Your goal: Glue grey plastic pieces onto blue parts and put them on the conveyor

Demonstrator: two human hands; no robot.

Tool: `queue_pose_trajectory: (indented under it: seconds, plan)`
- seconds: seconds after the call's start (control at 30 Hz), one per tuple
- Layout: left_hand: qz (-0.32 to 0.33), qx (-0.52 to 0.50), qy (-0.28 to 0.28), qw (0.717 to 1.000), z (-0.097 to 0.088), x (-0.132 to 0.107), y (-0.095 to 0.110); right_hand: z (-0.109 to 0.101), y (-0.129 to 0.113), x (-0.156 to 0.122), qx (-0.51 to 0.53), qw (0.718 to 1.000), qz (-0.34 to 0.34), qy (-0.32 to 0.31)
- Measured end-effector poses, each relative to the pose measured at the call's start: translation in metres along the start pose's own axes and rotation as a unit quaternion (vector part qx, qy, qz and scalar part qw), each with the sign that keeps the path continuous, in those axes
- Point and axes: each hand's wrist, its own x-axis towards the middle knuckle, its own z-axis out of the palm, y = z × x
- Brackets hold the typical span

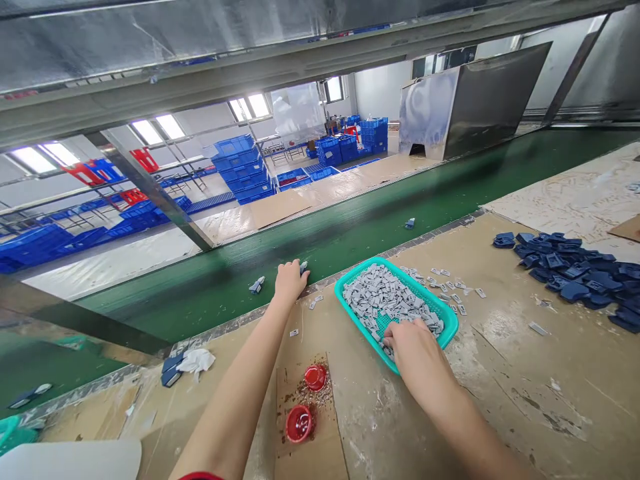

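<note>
My left hand reaches over the green conveyor belt, its fingers closed around a small dark blue and grey plastic part, mostly hidden by the hand. A similar part lies on the belt just to the left, and another part is farther right. My right hand dips into a turquoise plastic basket of small grey plastic pieces. Its fingers are bent together among the pieces; whatever is between the fingertips cannot be made out.
Several grey pieces lie loose beside the basket. Dark blue parts form a pile at right. Two red cups stand on cardboard near me. A crumpled white tissue sits at left. A slanted metal post rises beyond the belt.
</note>
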Motion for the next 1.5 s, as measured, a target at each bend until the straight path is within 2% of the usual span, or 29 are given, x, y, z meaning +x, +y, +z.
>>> queue_pose_trajectory:
  seconds: [0.1, 0.17, 0.27, 0.33, 0.37, 0.4, 0.47, 0.5, 0.57, 0.67, 0.73, 0.83, 0.93, 1.03, 1.13, 1.33, 1.43, 1.5]
  plan:
    - [-0.018, -0.073, 0.000, 0.997, -0.007, -0.008, 0.002, -0.008, -0.003, 0.000, 0.088, 0.995, 0.030, 0.017]
    - [-0.030, -0.134, 0.008, 0.991, -0.018, -0.026, 0.001, -0.012, -0.005, 0.002, 0.158, 0.985, 0.052, 0.046]
    - [-0.042, -0.231, 0.013, 0.972, -0.042, -0.075, 0.000, -0.012, -0.004, 0.002, 0.291, 0.952, 0.051, 0.081]
    - [-0.047, -0.306, 0.007, 0.951, -0.060, -0.116, 0.002, -0.011, -0.003, 0.000, 0.414, 0.907, 0.037, 0.068]
    - [-0.052, -0.349, 0.000, 0.936, -0.068, -0.137, 0.004, -0.011, -0.004, -0.001, 0.475, 0.878, 0.034, 0.050]
    - [-0.075, -0.433, -0.010, 0.898, -0.076, -0.158, 0.005, -0.012, -0.006, -0.003, 0.527, 0.848, 0.035, 0.028]
    - [-0.139, -0.534, -0.022, 0.834, -0.089, -0.195, 0.008, -0.014, -0.011, -0.007, 0.595, 0.802, 0.044, -0.015]
    - [-0.170, -0.569, -0.023, 0.804, -0.094, -0.211, 0.009, -0.016, -0.014, -0.009, 0.613, 0.788, 0.048, -0.036]
    - [-0.214, -0.606, -0.016, 0.766, -0.099, -0.235, 0.011, -0.017, -0.021, -0.013, 0.628, 0.773, 0.046, -0.077]
    - [-0.245, -0.648, 0.019, 0.721, -0.099, -0.256, 0.012, -0.013, -0.029, -0.018, 0.650, 0.748, 0.012, -0.134]
    - [-0.250, -0.663, 0.050, 0.704, -0.096, -0.262, 0.012, -0.007, -0.034, -0.022, 0.668, 0.727, -0.020, -0.157]
    - [-0.245, -0.674, 0.071, 0.693, -0.093, -0.267, 0.012, -0.001, -0.041, -0.027, 0.694, 0.693, -0.048, -0.188]
    - [-0.246, -0.671, 0.057, 0.698, -0.094, -0.271, 0.014, 0.000, -0.046, -0.029, 0.703, 0.674, -0.066, -0.218]
    - [-0.248, -0.660, 0.046, 0.708, -0.097, -0.274, 0.016, -0.001, -0.047, -0.028, 0.687, 0.684, -0.069, -0.234]
    - [-0.242, -0.651, 0.057, 0.717, -0.099, -0.276, 0.016, 0.002, -0.045, -0.026, 0.657, 0.716, -0.044, -0.231]
    - [-0.222, -0.634, 0.084, 0.736, -0.099, -0.275, 0.018, 0.016, -0.041, -0.027, 0.512, 0.845, -0.002, -0.156]
    - [-0.224, -0.631, 0.086, 0.737, -0.097, -0.275, 0.019, 0.018, -0.042, -0.028, 0.380, 0.911, -0.056, -0.147]
    - [-0.227, -0.630, 0.088, 0.738, -0.096, -0.275, 0.018, 0.017, -0.043, -0.028, 0.302, 0.937, -0.102, -0.145]
